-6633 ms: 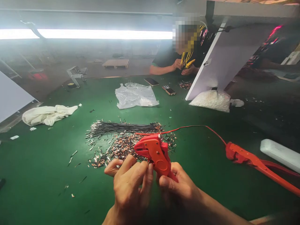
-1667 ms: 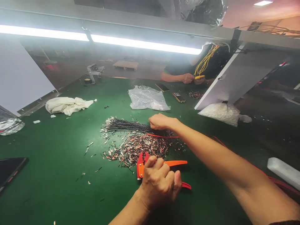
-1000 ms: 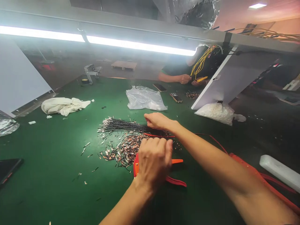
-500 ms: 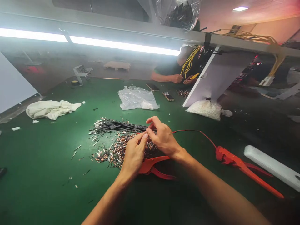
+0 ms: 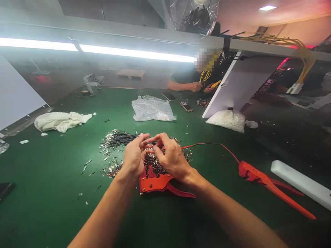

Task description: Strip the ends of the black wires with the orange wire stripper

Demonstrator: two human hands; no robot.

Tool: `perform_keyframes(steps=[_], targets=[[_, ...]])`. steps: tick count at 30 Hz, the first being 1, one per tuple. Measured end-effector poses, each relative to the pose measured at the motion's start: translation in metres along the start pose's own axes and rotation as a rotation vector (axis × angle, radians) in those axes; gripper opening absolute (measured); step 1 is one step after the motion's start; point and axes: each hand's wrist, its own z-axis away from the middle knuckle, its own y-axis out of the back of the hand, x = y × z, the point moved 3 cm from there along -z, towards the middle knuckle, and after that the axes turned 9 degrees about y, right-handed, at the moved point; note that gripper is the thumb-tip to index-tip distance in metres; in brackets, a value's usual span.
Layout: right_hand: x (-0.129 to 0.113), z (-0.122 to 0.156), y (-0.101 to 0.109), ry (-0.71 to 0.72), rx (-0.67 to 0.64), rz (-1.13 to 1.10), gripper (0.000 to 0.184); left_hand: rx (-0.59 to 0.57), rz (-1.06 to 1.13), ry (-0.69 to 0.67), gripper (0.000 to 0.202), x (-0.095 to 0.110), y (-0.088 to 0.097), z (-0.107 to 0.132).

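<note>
My left hand (image 5: 134, 156) and my right hand (image 5: 172, 156) meet above a heap of cut wire scraps (image 5: 152, 162), fingertips pinched together on a thin black wire (image 5: 148, 142). Just behind lies a bundle of black wires (image 5: 119, 137) with bare metal ends. An orange wire stripper (image 5: 155, 182) lies on the green table (image 5: 51, 193) directly below my hands. A red wire (image 5: 207, 144) runs from the scrap heap toward a second orange tool (image 5: 269, 182) at the right.
A clear plastic bag (image 5: 152, 108), two phones (image 5: 186, 106) and a white bag of small parts (image 5: 227, 119) lie farther back. A white cloth (image 5: 60, 120) is at the left. A white bar (image 5: 300, 182) lies at the right. Another person (image 5: 196, 82) handles yellow wires across the table.
The orange stripper went from my hands onto the table. My right hand reached to the black bundle and drew back; both hands now pinch one wire together, slightly nearer me.
</note>
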Motion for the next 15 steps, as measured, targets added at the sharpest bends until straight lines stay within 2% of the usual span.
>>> perform_keyframes(steps=[5,8,11,15], targets=[[0.004,-0.008,-0.007,-0.026,0.03,0.036,0.02,0.056,0.022,0.021,0.027,0.019,0.01,-0.018],[0.004,-0.013,-0.014,-0.066,0.044,-0.016,0.02,0.076,-0.017,0.005,0.015,0.025,0.016,-0.024],[0.004,-0.013,-0.021,-0.121,0.017,-0.156,0.02,0.041,-0.078,-0.03,0.012,0.024,0.018,-0.016],[0.004,-0.009,-0.018,-0.192,-0.059,-0.389,0.018,-0.047,-0.157,-0.091,0.024,0.02,0.017,0.003]])
